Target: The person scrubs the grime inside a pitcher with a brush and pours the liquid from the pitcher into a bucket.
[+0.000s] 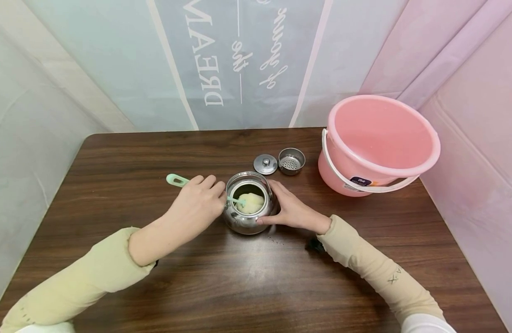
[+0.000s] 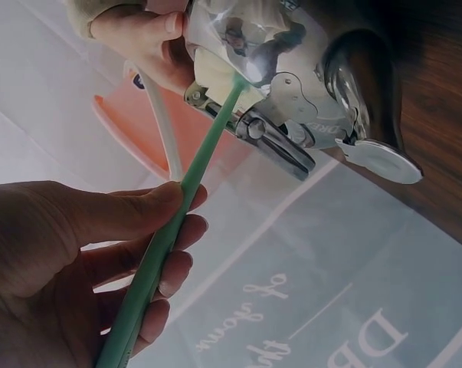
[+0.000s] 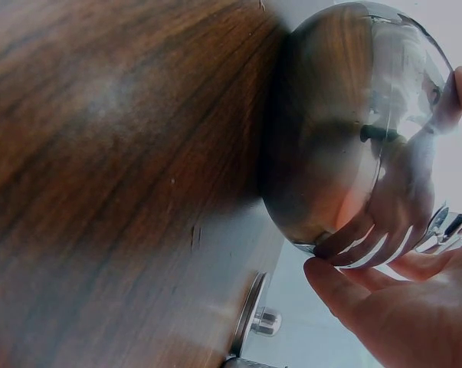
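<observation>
My left hand (image 1: 197,200) grips a sponge brush by its light green handle (image 1: 176,180), thumb over it and fingers curled beneath in the left wrist view. The brush's pale yellow sponge head (image 1: 251,203) sits inside the mouth of a round, shiny steel teapot (image 1: 244,226). Around the teapot's right side, my right hand (image 1: 295,210) holds it, with the thumb toward the near side and the fingers on the far side. The left wrist view shows the teapot's spout (image 2: 362,92) with a small flap at its tip.
Behind the teapot, a steel lid (image 1: 265,163) with a knob lies beside a perforated steel strainer (image 1: 291,162). A pink bucket (image 1: 339,171) with a white handle stands at the back right. The brown wooden table (image 1: 256,296) meets curtains at the back and sides.
</observation>
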Motion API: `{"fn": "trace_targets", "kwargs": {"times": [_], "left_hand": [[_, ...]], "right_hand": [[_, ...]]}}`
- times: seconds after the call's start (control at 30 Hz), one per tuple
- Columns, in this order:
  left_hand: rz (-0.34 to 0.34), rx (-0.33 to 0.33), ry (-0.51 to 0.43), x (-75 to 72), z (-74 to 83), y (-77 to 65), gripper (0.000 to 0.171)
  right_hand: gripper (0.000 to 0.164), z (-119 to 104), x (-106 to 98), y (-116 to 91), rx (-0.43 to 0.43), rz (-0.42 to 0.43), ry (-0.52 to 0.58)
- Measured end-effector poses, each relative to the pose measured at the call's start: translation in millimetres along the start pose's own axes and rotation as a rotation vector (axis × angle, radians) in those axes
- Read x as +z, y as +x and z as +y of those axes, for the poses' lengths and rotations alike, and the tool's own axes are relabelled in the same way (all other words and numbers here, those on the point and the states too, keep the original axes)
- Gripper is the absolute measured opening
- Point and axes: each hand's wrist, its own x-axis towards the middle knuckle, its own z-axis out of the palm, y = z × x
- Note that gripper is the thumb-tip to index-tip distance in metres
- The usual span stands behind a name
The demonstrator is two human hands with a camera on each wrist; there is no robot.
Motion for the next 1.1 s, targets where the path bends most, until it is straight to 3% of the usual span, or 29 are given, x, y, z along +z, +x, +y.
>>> {"fn": "trace_targets", "kwargs": {"times": [0.63, 1.1], "left_hand": [[0.022, -0.013, 0.003, 5.6, -0.6, 7.9, 0.017], [0.013, -0.057, -0.012, 11.9, -3.3, 6.3, 0.007]], "right_hand": [[0.094, 0, 0, 0, 0.000, -0.002, 0.020], [0.094, 2, 1, -1, -0.017, 0.008, 0.005]]}}
